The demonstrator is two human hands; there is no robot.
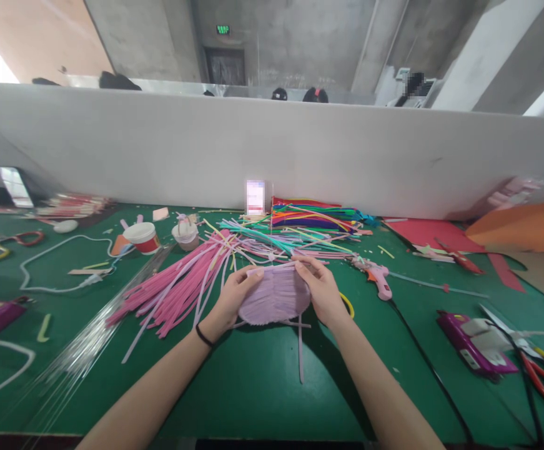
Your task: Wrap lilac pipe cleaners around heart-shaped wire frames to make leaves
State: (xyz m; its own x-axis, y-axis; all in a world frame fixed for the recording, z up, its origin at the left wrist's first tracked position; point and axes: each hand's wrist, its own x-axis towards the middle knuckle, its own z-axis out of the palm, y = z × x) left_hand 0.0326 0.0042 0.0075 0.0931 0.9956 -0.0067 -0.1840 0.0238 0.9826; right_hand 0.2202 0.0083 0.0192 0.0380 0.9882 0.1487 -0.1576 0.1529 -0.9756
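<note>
Between my two hands is a light purple piece made of pipe cleaners (275, 297), rounded at its lower edge with a ridge down the middle. My left hand (235, 294) pinches its upper left edge, and my right hand (321, 287) pinches the upper right. A straight strip runs along the top between my thumbs. Loose purple pipe cleaners (300, 356) lie on the green table under the piece. To the left of my left hand spreads a bundle of pink pipe cleaners (182, 284).
A pink glue gun (380, 280) lies right of my hands, its black cord running toward me. Farther right are a purple power strip (473, 344) and red-handled scissors (541, 381). Clear thin rods (98, 331), a paper cup (143, 239) and multicoloured pipe cleaners (313, 215) also lie about.
</note>
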